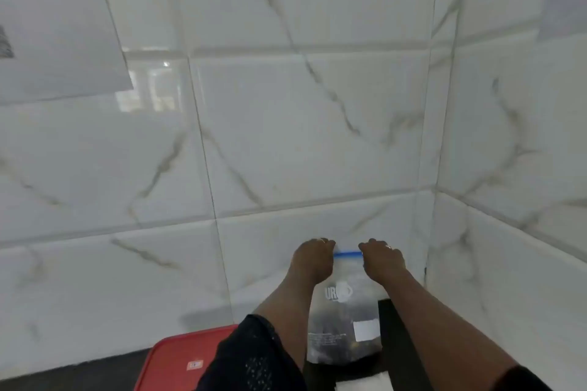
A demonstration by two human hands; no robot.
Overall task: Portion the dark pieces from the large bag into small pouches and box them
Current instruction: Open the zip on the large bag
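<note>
A large clear zip bag [344, 317] with a blue seal strip along its top stands upright at the bottom centre, with dark pieces in its lower half and a white label on its front. My left hand [313, 259] pinches the left end of the blue strip. My right hand [381, 259] pinches the right end. Both hands hold the bag's top up in front of the tiled wall. No small pouches are in view.
A red box lid [178, 362] lies at the bottom left on the dark counter [63, 373]. White marble-look wall tiles [286, 136] fill the view, meeting in a corner at the right. A black object [395, 336] stands behind the bag.
</note>
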